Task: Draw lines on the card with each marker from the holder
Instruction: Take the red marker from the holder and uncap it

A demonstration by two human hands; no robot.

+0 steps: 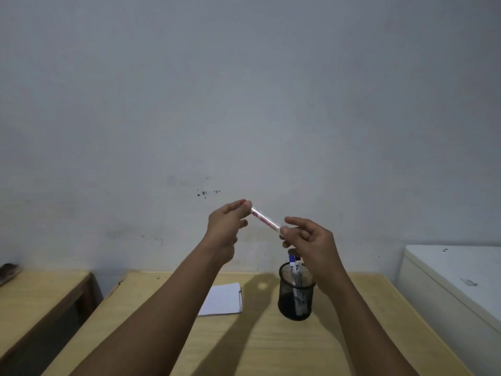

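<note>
A red and white marker (264, 220) is held in the air above the table, slanting down to the right. My left hand (226, 222) pinches its upper left end, where a red cap shows. My right hand (309, 241) grips its lower right end with thumb and fingers. Below my right hand stands a black mesh holder (295, 293) with two markers (296, 267) in it, one of them blue-capped. A white card (223, 299) lies flat on the wooden table (260, 346), left of the holder.
A second wooden table (35, 291) stands to the left across a narrow gap. A white cabinet-like box (455, 278) sits at the right edge. A grey wall rises right behind the table.
</note>
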